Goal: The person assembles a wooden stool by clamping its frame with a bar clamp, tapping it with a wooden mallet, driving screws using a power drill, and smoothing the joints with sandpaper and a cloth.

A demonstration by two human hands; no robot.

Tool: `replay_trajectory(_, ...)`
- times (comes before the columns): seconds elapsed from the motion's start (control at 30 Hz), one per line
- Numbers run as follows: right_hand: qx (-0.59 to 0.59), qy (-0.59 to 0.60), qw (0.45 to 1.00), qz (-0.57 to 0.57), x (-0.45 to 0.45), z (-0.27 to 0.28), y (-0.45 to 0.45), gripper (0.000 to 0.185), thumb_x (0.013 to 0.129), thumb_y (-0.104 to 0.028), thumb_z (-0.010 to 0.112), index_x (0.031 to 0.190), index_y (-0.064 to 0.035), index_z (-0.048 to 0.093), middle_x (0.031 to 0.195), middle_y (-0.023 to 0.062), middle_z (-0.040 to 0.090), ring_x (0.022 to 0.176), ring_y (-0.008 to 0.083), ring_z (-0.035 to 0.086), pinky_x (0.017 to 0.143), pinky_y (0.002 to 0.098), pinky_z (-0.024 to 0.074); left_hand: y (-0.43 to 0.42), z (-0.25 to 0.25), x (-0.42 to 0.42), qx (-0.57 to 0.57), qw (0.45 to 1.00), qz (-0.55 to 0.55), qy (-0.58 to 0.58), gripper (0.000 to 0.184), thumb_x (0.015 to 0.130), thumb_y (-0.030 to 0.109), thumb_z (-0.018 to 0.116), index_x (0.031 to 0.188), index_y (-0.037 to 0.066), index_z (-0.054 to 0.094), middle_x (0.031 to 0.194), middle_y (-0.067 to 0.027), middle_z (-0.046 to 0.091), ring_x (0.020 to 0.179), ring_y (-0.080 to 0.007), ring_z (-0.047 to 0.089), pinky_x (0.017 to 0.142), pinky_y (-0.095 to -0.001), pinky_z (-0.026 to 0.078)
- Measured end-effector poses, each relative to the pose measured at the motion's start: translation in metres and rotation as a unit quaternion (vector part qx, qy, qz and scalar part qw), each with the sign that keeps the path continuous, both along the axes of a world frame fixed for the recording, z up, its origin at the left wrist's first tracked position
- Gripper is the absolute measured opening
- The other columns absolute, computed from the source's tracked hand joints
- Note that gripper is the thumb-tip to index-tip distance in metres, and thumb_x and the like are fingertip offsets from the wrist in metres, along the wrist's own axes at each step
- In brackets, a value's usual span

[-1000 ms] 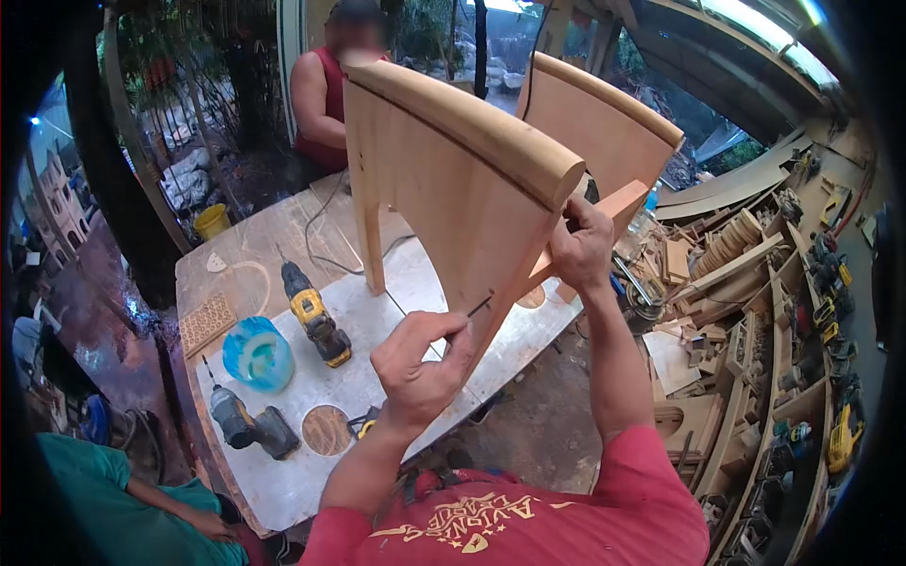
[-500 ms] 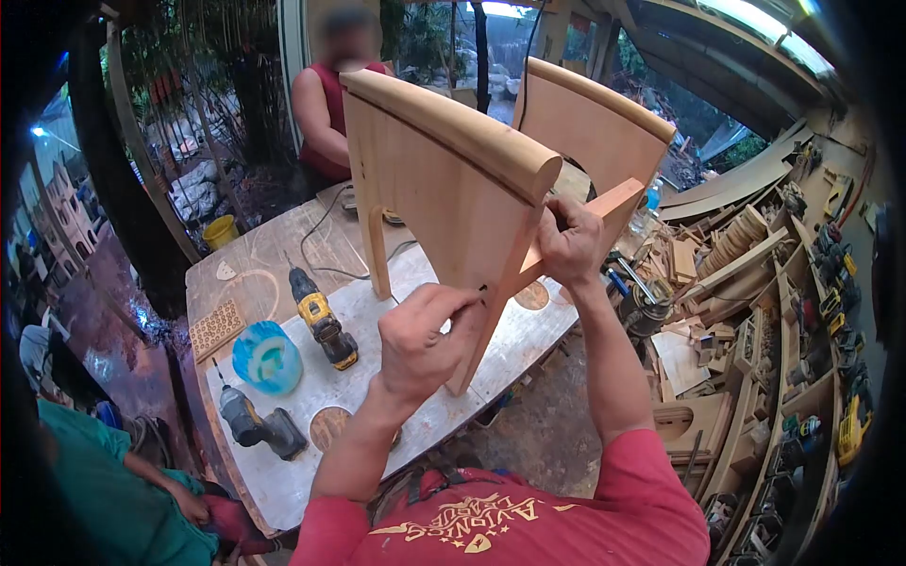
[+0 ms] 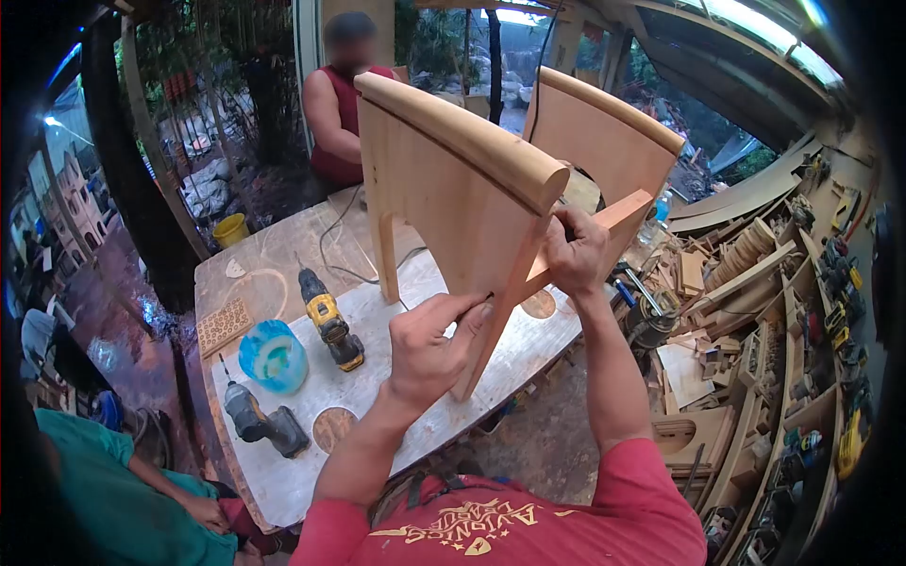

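Note:
A pale wooden furniture frame (image 3: 444, 160) stands on the worktable, with a panelled side, a rounded top edge and legs. At the near leg, my left hand (image 3: 436, 341) is closed, thumb and fingertips pinching a small dark screw-like piece (image 3: 489, 296) against the wood. My right hand (image 3: 576, 250) is closed around the wooden rail (image 3: 618, 208) where it meets the near side; its fingertips are partly hidden. A second matching side panel (image 3: 595, 127) stands behind, beyond the rail. Left of the frame lies a yellow-and-black drill (image 3: 330, 321).
The worktable (image 3: 377, 363) also bears a dark driver (image 3: 264, 424), a blue tub (image 3: 274, 357) and a drilled wooden block (image 3: 223, 327). A person in red (image 3: 335, 123) is across the table; another in green (image 3: 123, 491) is at left. Wood offcuts (image 3: 703, 349) lie right.
The view has shifted slightly, so the frame and table appear a little further right and lower. My left fingertips have closed in over the dark piece at the leg. My right hand keeps its grip.

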State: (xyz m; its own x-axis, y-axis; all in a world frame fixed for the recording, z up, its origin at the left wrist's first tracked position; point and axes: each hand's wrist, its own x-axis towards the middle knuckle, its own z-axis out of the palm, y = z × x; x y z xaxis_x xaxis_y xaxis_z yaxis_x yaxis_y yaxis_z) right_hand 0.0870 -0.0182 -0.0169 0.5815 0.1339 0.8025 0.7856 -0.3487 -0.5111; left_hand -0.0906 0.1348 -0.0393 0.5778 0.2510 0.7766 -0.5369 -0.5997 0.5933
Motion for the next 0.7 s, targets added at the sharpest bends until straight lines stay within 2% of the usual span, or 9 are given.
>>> replay_trajectory(0.13, -0.004, -0.005, 1.000, 0.003, 0.001, -0.001, -0.001, 0.017, 0.085, -0.021, 0.065, 0.085, -0.0054, 0.071, 0.074, 0.0138, 0.066, 0.071, 0.0291, 0.067, 0.066, 0.0393, 0.0511, 0.002, -0.003, 0.004, -0.017, 0.999, 0.020, 0.029, 0.012, 0.086, 0.008, 0.072, 0.094, -0.002, 0.073, 0.077, -0.0145, 0.071, 0.069, -0.0194, 0.070, 0.062, -0.0289, 0.052)
replay_trajectory(0.23, 0.001, 0.004, 1.000, 0.008, 0.003, -0.003, -0.002, 0.017, 0.085, -0.021, 0.064, 0.085, -0.0048, 0.071, 0.076, 0.0144, 0.067, 0.071, 0.0295, 0.067, 0.066, 0.0397, 0.0511, 0.001, -0.003, 0.005, -0.004, 0.996, 0.016, 0.086, 0.010, 0.087, 0.007, 0.070, 0.093, 0.000, 0.073, 0.077, -0.0147, 0.070, 0.068, -0.0225, 0.070, 0.061, -0.0310, 0.052)
replay_trajectory(0.43, 0.015, -0.009, 1.000, 0.010, -0.001, -0.001, 0.001, 0.018, 0.085, -0.021, 0.064, 0.086, -0.0040, 0.070, 0.078, 0.0145, 0.067, 0.072, 0.0304, 0.066, 0.067, 0.0402, 0.0510, 0.004, 0.006, 0.011, 0.155, 0.987, 0.052, -0.014, 0.009, 0.081, 0.002, 0.070, 0.090, 0.003, 0.071, 0.076, -0.0130, 0.067, 0.066, -0.0278, 0.066, 0.058, -0.0362, 0.050)
replay_trajectory(0.53, 0.020, -0.020, 1.000, 0.005, -0.001, -0.002, 0.001, 0.019, 0.085, -0.021, 0.063, 0.086, -0.0035, 0.070, 0.078, 0.0144, 0.066, 0.073, 0.0311, 0.065, 0.067, 0.0407, 0.0503, 0.008, 0.000, 0.015, 0.178, 0.982, 0.046, -0.038, 0.012, 0.079, 0.001, 0.072, 0.090, 0.003, 0.071, 0.075, -0.0116, 0.066, 0.066, -0.0265, 0.065, 0.058, -0.0364, 0.049)
replay_trajectory(0.7, 0.017, -0.020, 1.000, 0.008, 0.000, -0.003, 0.001, 0.019, 0.085, -0.021, 0.063, 0.087, -0.0035, 0.070, 0.077, 0.0144, 0.065, 0.073, 0.0323, 0.064, 0.066, 0.0415, 0.0494, 0.006, -0.009, 0.017, 0.155, 0.985, 0.042, -0.057, 0.016, 0.076, 0.000, 0.074, 0.092, 0.002, 0.071, 0.081, -0.0114, 0.069, 0.069, -0.0256, 0.068, 0.061, -0.0333, 0.052)
